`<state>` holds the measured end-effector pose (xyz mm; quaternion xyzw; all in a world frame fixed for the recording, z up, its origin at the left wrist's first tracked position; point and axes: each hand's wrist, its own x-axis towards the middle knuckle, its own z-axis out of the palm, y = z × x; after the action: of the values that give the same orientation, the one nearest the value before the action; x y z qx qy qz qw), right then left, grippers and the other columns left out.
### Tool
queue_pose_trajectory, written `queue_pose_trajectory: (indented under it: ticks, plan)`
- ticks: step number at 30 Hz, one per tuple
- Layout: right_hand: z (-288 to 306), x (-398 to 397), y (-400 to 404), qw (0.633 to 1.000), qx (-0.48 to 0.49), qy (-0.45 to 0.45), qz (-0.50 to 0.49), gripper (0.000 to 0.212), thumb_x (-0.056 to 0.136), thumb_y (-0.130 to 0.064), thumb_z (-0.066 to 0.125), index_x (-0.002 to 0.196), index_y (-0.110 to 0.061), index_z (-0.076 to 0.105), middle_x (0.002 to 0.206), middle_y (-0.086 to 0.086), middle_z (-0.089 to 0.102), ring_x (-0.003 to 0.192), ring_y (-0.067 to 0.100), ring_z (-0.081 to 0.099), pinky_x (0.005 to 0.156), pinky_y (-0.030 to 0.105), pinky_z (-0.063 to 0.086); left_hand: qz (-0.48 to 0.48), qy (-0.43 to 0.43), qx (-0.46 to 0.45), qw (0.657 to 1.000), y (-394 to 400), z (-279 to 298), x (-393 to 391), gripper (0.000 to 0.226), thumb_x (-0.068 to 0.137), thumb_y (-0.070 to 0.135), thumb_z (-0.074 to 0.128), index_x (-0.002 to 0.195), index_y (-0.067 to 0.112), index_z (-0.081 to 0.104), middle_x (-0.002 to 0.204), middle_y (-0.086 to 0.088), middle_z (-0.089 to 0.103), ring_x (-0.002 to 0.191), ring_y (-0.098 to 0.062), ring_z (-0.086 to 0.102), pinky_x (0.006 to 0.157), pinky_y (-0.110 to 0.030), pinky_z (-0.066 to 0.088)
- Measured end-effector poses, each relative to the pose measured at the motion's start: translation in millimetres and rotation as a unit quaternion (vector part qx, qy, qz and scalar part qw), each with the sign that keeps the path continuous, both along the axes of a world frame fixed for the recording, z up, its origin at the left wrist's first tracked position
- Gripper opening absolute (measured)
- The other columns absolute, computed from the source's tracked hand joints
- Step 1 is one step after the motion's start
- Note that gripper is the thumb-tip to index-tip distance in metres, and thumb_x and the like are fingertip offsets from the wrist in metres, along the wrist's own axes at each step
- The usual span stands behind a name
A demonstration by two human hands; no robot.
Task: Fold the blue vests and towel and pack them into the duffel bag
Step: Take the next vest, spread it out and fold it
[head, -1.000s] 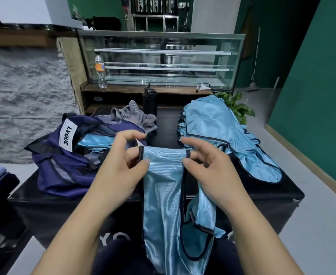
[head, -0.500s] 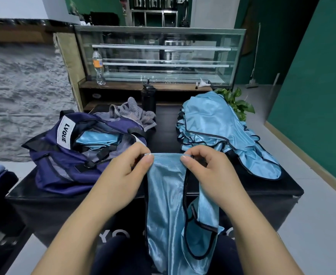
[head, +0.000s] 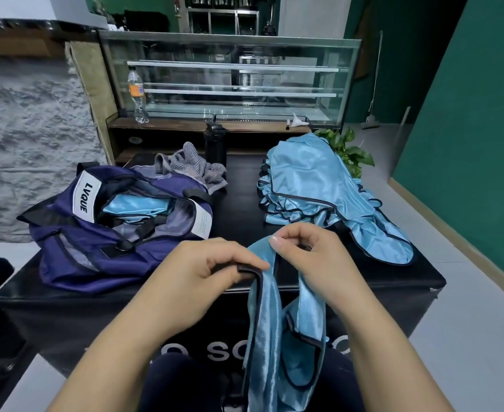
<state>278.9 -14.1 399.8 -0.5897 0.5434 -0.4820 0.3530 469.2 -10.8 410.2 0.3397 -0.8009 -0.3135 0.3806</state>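
pinching the blue vest point(head: 267, 316) at its top edge, your left hand point(head: 203, 272) and right hand point(head: 310, 254) are holding it just beside the open duffel bag point(head: 75, 251).

I see my left hand point(head: 203, 275) and right hand point(head: 310, 257) pinching the top edge of a blue vest point(head: 277, 328) hanging over the black table's point(head: 239, 209) near edge. Left of it sits the open navy duffel bag point(head: 96, 248); right, the vest pile point(head: 313, 188); behind, a grey towel point(head: 191, 168).
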Motion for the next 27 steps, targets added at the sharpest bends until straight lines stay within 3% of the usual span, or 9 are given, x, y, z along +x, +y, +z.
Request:
queue_pose_trajectory:
  ticks: [3, 7, 10, 12, 15, 19, 23, 25, 27]
  plan:
    - [-2.7, -2.8, -4.2, 0.995, 0.035, -0.040, -0.087, 0.004, 0.088, -0.028, 0.064, 0.087, -0.025, 0.066, 0.076, -0.008, 0.063, 0.065, -0.004, 0.056, 0.061, 0.010, 0.041, 0.038, -0.020, -0.118, 0.992, -4.0, -0.2, 2.2, 0.026, 0.082, 0.020, 0.061, 0.097, 0.040, 0.068, 0.097, 0.016, 0.063, 0.092, -0.005, 0.062, 0.080, -0.015, 0.044]
    - [-4.1, -6.8, -9.1, 0.980, 0.055, -0.095, -0.164, 0.008, 0.093, -0.028, 0.055, 0.092, -0.024, 0.062, 0.079, -0.008, 0.058, 0.066, 0.001, 0.052, 0.060, 0.018, 0.038, 0.055, -0.030, -0.188, 0.980, -1.6, 2.0, 0.3, 0.006, 0.089, 0.033, 0.053, 0.084, 0.034, 0.056, 0.123, 0.020, 0.054, 0.126, -0.002, 0.045, 0.105, -0.020, 0.029]
    - [-1.8, -6.7, -9.3, 0.975, 0.062, -0.117, -0.180, 0.007, 0.095, -0.030, 0.051, 0.093, -0.027, 0.058, 0.088, -0.010, 0.056, 0.076, 0.000, 0.051, 0.063, 0.019, 0.036, 0.048, -0.015, -0.192, 0.980, 2.3, 0.3, -5.2, 0.009, 0.091, 0.036, 0.049, 0.087, 0.031, 0.056, 0.097, 0.018, 0.064, 0.096, 0.002, 0.059, 0.108, -0.020, 0.028]
    - [-0.2, -4.3, -9.5, 0.975, 0.062, -0.119, -0.179, 0.008, 0.095, -0.029, 0.051, 0.099, -0.026, 0.058, 0.090, -0.011, 0.056, 0.077, -0.001, 0.051, 0.062, 0.018, 0.036, 0.033, 0.012, -0.150, 0.988, 6.0, -1.0, -10.8, 0.010, 0.088, 0.038, 0.053, 0.090, 0.030, 0.060, 0.088, 0.020, 0.065, 0.077, 0.001, 0.059, 0.086, -0.012, 0.041]
    - [-0.5, 2.9, -9.5, 0.974, 0.069, -0.127, -0.172, 0.007, 0.093, -0.024, 0.052, 0.095, -0.024, 0.059, 0.085, -0.008, 0.055, 0.073, 0.001, 0.051, 0.063, 0.020, 0.037, 0.017, 0.001, -0.105, 0.994, 6.2, -6.4, -19.0, 0.017, 0.083, 0.043, 0.059, 0.092, 0.030, 0.065, 0.087, 0.019, 0.066, 0.078, 0.001, 0.062, 0.073, -0.010, 0.042]
    - [2.3, 14.1, -5.2, 0.971, 0.068, -0.176, -0.151, 0.010, 0.093, -0.019, 0.052, 0.091, -0.024, 0.060, 0.087, -0.009, 0.057, 0.079, 0.002, 0.052, 0.070, 0.021, 0.038, 0.034, -0.087, -0.031, 0.995, 1.0, -19.1, -28.5, 0.023, 0.072, 0.059, 0.058, 0.091, 0.048, 0.063, 0.109, 0.029, 0.059, 0.104, 0.008, 0.056, 0.092, -0.014, 0.039]
    - [3.6, 17.2, -4.9, 0.980, 0.057, -0.144, -0.124, 0.016, 0.094, -0.016, 0.050, 0.089, -0.028, 0.059, 0.084, -0.011, 0.056, 0.073, 0.002, 0.050, 0.067, 0.020, 0.037, 0.057, -0.134, -0.029, 0.989, -2.4, -26.5, -30.1, 0.024, 0.075, 0.054, 0.054, 0.087, 0.036, 0.065, 0.085, 0.020, 0.064, 0.084, -0.001, 0.060, 0.081, -0.035, 0.048]
    - [1.6, 12.2, -4.3, 0.989, 0.063, -0.100, -0.090, 0.005, 0.092, -0.023, 0.057, 0.094, -0.027, 0.060, 0.086, -0.010, 0.057, 0.074, 0.001, 0.051, 0.069, 0.019, 0.038, 0.086, -0.138, -0.037, 0.986, -7.1, -25.7, -22.2, 0.024, 0.076, 0.052, 0.053, 0.079, 0.033, 0.067, 0.081, 0.017, 0.063, 0.080, -0.002, 0.059, 0.078, -0.036, 0.048]
    - [-1.1, 2.9, -3.4, 0.993, 0.087, -0.074, -0.029, 0.015, 0.085, -0.026, 0.068, 0.099, -0.024, 0.063, 0.089, -0.005, 0.058, 0.078, 0.006, 0.054, 0.073, 0.020, 0.041, 0.096, -0.126, -0.032, 0.987, -11.6, -22.6, -11.9, 0.019, 0.076, 0.049, 0.054, 0.072, 0.034, 0.064, 0.083, 0.018, 0.064, 0.080, 0.000, 0.059, 0.078, -0.028, 0.046]
